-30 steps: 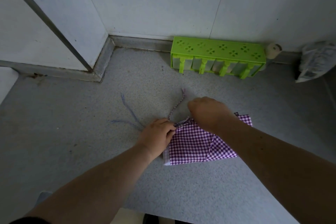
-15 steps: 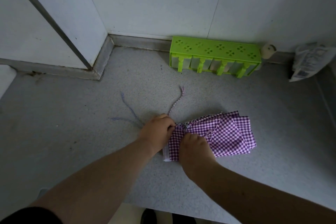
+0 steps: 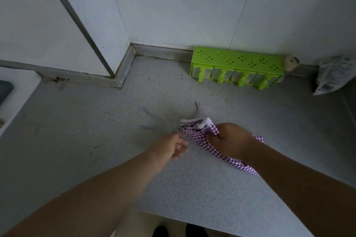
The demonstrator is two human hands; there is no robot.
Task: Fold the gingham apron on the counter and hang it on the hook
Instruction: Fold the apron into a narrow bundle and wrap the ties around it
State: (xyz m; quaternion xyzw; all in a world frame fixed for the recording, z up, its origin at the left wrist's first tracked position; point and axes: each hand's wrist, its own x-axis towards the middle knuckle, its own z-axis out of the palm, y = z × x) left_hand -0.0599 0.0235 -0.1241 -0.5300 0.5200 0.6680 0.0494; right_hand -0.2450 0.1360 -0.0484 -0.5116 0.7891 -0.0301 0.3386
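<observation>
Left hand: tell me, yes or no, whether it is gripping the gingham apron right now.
No: the left hand hangs open beside the gingham apron, fingers loose, while the right hand alone bunches the cloth.

Both of the person's forearms were bare from the bottom edge of the frame up to the wrists, with no sleeve, cuff, watch, bracelet or ring showing on them. The left hand (image 3: 169,148) and the right hand (image 3: 229,143) wore no gloves. Below the near edge of the desk (image 3: 192,194), two dark rounded shapes showed, probably the toes of the person's shoes (image 3: 185,231).
</observation>
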